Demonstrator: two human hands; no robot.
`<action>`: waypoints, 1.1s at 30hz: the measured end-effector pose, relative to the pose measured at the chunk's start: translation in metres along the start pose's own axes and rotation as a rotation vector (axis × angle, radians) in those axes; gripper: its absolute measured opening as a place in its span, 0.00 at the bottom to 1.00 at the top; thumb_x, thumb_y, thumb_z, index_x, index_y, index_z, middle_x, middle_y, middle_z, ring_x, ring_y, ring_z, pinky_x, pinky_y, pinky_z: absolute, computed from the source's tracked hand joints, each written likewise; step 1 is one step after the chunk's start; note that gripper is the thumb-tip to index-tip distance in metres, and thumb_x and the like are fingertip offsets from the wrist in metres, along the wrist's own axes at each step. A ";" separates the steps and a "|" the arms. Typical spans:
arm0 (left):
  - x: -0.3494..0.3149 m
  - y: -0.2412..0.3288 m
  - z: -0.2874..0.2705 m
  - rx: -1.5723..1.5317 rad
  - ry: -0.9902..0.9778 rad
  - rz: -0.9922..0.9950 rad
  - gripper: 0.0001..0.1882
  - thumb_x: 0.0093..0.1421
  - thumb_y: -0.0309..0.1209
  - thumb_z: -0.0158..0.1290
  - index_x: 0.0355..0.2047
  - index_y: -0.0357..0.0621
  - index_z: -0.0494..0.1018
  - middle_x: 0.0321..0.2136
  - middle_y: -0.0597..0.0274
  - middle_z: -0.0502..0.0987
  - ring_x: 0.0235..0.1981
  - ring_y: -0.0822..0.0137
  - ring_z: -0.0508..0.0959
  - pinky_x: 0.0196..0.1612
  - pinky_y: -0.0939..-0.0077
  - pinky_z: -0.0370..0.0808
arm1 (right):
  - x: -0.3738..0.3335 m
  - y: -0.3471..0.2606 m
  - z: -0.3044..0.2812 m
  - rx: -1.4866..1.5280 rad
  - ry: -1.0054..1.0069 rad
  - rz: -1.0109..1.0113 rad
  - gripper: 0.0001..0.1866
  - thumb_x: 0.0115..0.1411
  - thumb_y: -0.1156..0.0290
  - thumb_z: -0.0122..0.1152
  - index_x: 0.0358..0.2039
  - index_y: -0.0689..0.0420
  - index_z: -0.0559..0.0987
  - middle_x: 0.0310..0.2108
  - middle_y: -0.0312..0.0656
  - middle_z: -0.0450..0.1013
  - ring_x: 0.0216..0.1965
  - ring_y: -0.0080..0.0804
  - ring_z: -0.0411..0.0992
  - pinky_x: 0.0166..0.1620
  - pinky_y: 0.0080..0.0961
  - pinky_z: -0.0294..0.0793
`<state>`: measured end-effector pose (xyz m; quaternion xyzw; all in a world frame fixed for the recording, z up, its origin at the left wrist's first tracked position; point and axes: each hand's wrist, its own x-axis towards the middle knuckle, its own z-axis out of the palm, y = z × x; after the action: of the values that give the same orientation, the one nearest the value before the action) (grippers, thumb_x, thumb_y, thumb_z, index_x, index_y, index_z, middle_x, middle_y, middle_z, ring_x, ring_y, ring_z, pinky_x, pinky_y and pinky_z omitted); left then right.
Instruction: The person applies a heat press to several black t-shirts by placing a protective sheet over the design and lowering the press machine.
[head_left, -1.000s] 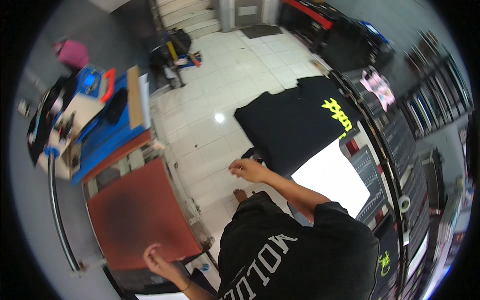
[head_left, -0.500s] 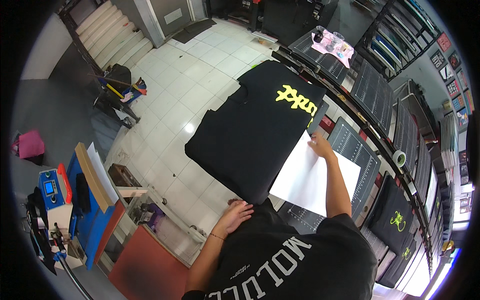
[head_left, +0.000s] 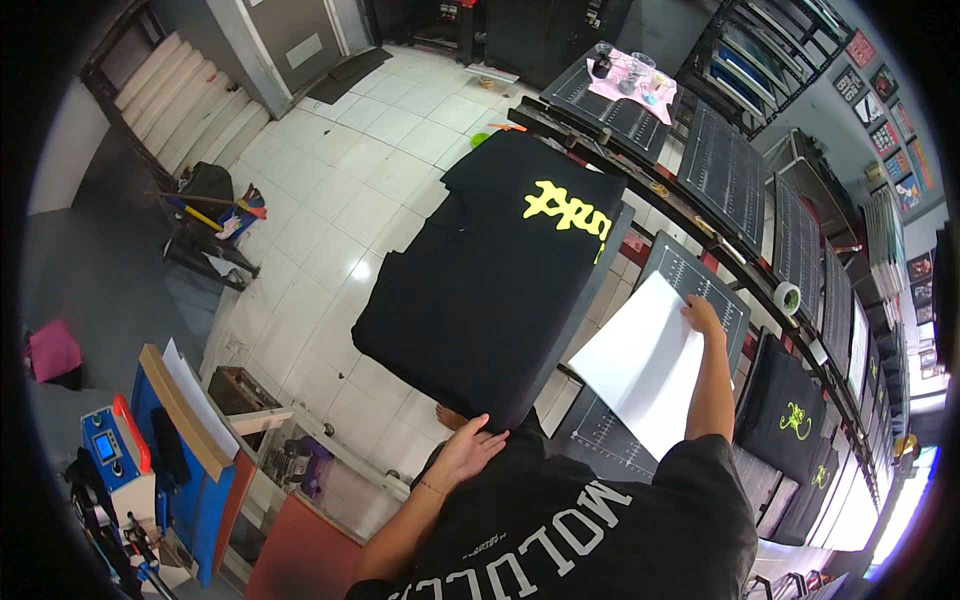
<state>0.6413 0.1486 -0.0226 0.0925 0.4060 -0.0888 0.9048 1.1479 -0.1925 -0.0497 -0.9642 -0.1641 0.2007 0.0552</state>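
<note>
A black T-shirt (head_left: 455, 290) with a yellow print (head_left: 570, 212) near its right side lies spread over a dark flat board (head_left: 580, 320), whose right edge shows. My left hand (head_left: 470, 452) is at the shirt's near edge, its fingers stretched out and touching the cloth. In my right hand (head_left: 703, 313), fingers closed on its far right edge, is a large white sheet (head_left: 640, 360). The sheet is apart from the shirt and hangs over the neighbouring dark boards with printed scales (head_left: 690, 275), partly covering them.
A long dark rail (head_left: 720, 235) with more scaled boards curves along the right. A tape roll (head_left: 787, 297) sits on it. Black shirts with yellow-green prints (head_left: 785, 410) lie at the right. A blue machine with a red handle (head_left: 122, 450) stands at the lower left.
My right hand has moved right with the white sheet, drawing it off the shirt's edge. A strip of the board beside the shirt now shows. My left hand stays by the near edge.
</note>
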 end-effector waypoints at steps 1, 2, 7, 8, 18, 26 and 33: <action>-0.003 -0.001 0.001 -0.011 0.014 0.008 0.26 0.63 0.39 0.55 0.56 0.41 0.63 0.54 0.46 0.67 0.58 0.52 0.68 0.63 0.58 0.64 | 0.004 0.016 0.004 0.013 0.041 0.070 0.19 0.55 0.62 0.58 0.46 0.55 0.78 0.48 0.54 0.74 0.52 0.51 0.72 0.53 0.42 0.70; 0.000 0.000 -0.003 -0.027 0.028 -0.018 0.25 0.63 0.40 0.55 0.56 0.42 0.63 0.54 0.47 0.67 0.57 0.52 0.68 0.63 0.58 0.64 | 0.003 0.027 0.007 0.002 0.055 0.118 0.20 0.55 0.62 0.58 0.48 0.55 0.77 0.49 0.55 0.74 0.53 0.52 0.71 0.54 0.42 0.70; 0.006 0.002 0.000 -0.028 0.071 0.012 0.28 0.62 0.42 0.56 0.57 0.44 0.62 0.54 0.49 0.66 0.56 0.57 0.68 0.60 0.60 0.66 | 0.032 -0.044 -0.011 -0.076 0.209 0.283 0.28 0.57 0.60 0.60 0.56 0.57 0.70 0.55 0.56 0.68 0.57 0.56 0.67 0.57 0.44 0.68; 0.003 0.004 0.008 -0.049 0.085 0.021 0.27 0.62 0.42 0.56 0.56 0.44 0.63 0.53 0.51 0.67 0.54 0.58 0.68 0.58 0.61 0.67 | 0.050 -0.062 -0.010 0.038 0.398 0.064 0.28 0.59 0.57 0.59 0.56 0.60 0.70 0.54 0.57 0.70 0.57 0.55 0.68 0.57 0.43 0.68; 0.004 0.016 0.038 0.103 0.063 0.271 0.22 0.63 0.39 0.55 0.53 0.43 0.67 0.48 0.58 0.73 0.48 0.63 0.74 0.50 0.61 0.75 | 0.188 -0.233 -0.038 0.938 0.093 0.177 0.27 0.50 0.47 0.70 0.30 0.64 0.81 0.23 0.41 0.74 0.23 0.33 0.74 0.27 0.29 0.73; -0.041 0.080 0.090 0.538 0.138 0.897 0.29 0.55 0.25 0.58 0.56 0.28 0.63 0.50 0.53 0.73 0.48 0.63 0.74 0.55 0.70 0.71 | 0.124 -0.301 -0.100 1.168 0.123 -0.116 0.19 0.53 0.58 0.65 0.36 0.61 0.77 0.29 0.37 0.74 0.29 0.28 0.70 0.34 0.27 0.69; -0.130 0.220 0.126 0.848 -0.119 0.810 0.26 0.56 0.26 0.56 0.54 0.27 0.68 0.49 0.55 0.75 0.48 0.66 0.75 0.55 0.72 0.70 | -0.029 -0.209 -0.148 1.677 0.385 -0.180 0.16 0.60 0.64 0.62 0.44 0.60 0.77 0.40 0.38 0.76 0.42 0.27 0.74 0.46 0.25 0.71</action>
<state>0.6983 0.3424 0.1781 0.5888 0.2158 0.1043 0.7719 1.1208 -0.0120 0.1320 -0.6058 -0.0253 0.0834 0.7909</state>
